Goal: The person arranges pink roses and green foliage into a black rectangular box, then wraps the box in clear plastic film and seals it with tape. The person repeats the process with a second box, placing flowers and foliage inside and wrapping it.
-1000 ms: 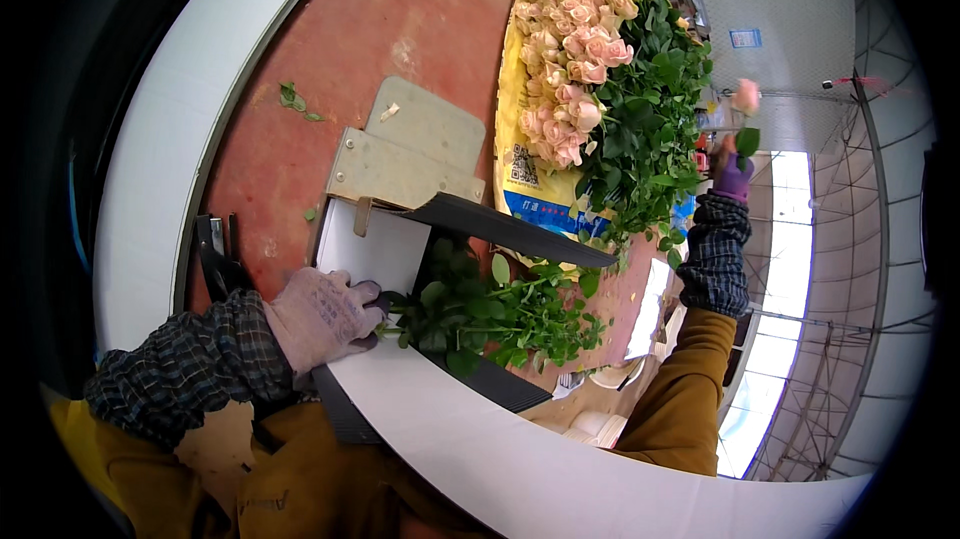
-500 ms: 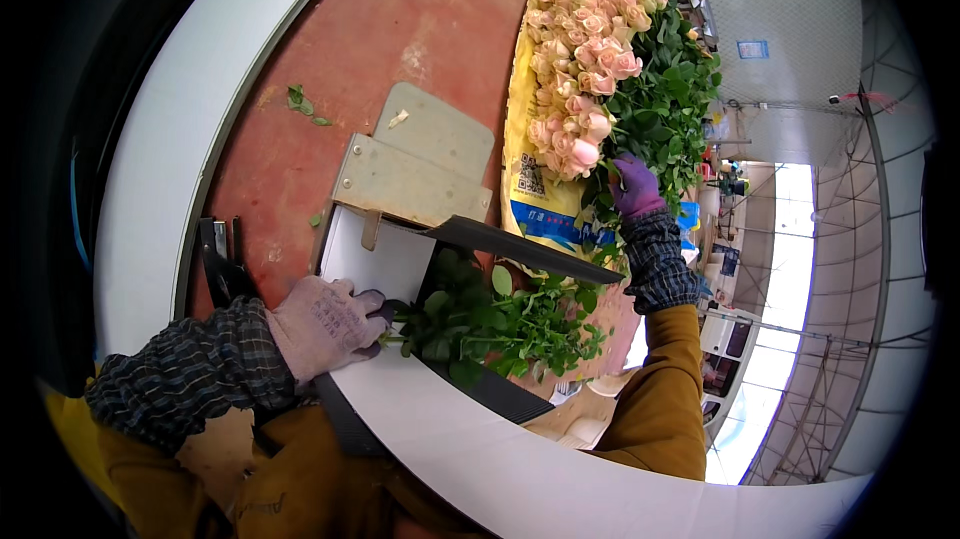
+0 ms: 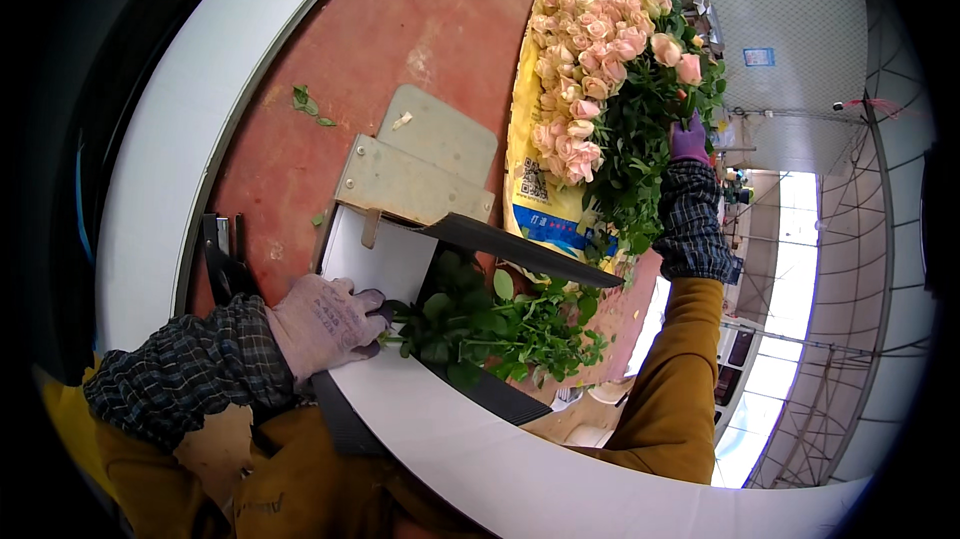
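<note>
My left hand [image 3: 330, 324], in a pinkish-grey glove with dark fingertips, is closed around the cut ends of a bunch of leafy stems [image 3: 500, 329]. The bunch lies across a white trough [image 3: 375, 249] with black side flaps, its leaves spreading to the right. Any blooms on it are hidden. My right hand [image 3: 689, 142], in a purple glove, reaches far forward into the foliage of a large heap of pale pink roses [image 3: 590, 39]. Its fingers are closed, partly covered by leaves, apparently around a rose stem [image 3: 682, 104]; a pink rose bloom [image 3: 688, 69] stands just beyond them.
The roses lie on a yellow and blue printed sack [image 3: 525, 184] on a red tabletop [image 3: 330, 59]. A grey metal plate bracket [image 3: 420, 179] stands behind the trough. A black tool-like thing [image 3: 228, 264] lies left of it. White curved edging [image 3: 480, 429] runs in front.
My right hand has moved forward and right, deeper along the rose foliage. Two rose blooms now stand apart from the heap near it. My left hand keeps its hold on the leafy stems.
</note>
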Demonstrator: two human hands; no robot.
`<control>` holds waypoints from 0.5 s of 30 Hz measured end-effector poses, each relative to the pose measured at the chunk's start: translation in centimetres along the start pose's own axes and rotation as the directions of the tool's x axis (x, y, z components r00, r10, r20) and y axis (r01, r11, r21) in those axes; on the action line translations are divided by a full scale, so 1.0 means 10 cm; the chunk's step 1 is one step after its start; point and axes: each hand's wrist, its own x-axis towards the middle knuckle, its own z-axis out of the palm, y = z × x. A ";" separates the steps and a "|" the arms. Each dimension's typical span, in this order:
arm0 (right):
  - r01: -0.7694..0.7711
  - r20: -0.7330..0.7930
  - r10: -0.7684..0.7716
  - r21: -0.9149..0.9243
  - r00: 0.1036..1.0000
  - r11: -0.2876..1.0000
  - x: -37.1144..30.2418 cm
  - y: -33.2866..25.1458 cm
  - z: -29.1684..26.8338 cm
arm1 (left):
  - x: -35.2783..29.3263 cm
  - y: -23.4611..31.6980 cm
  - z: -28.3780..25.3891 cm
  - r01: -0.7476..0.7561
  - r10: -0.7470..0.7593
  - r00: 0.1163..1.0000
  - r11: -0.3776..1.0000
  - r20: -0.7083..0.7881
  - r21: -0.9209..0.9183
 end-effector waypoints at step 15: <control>0.189 -0.017 -0.189 0.020 0.982 0.982 -0.43 -0.02 0.06 | 0.00 0.04 0.03 0.016 -0.015 1.000 0.999 -0.015 0.041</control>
